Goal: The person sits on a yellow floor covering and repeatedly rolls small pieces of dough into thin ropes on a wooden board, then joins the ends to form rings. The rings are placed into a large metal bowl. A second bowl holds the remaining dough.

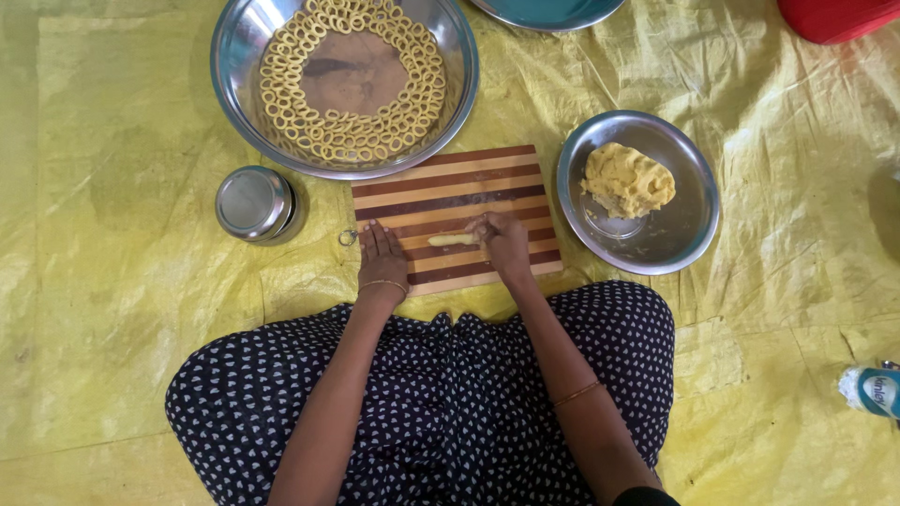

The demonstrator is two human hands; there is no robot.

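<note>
Dough roll lying crosswise between the hands

Head view: the dough roll (453,240) is lying left-right on the board (456,178); the right hand (502,242) is curling over its right end, nearer; the left hand (382,255) is resting flat, empty, just beside

One labelled bottle at the right edge

A small bottle (872,391) lies on its side on the yellow sheet (112,281), its label blue and white, partly cut off.

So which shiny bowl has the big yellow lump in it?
The smaller steel bowl to the right of the striped board, holding the dough lump. The big bowl above the board holds little dough rings instead.
</note>
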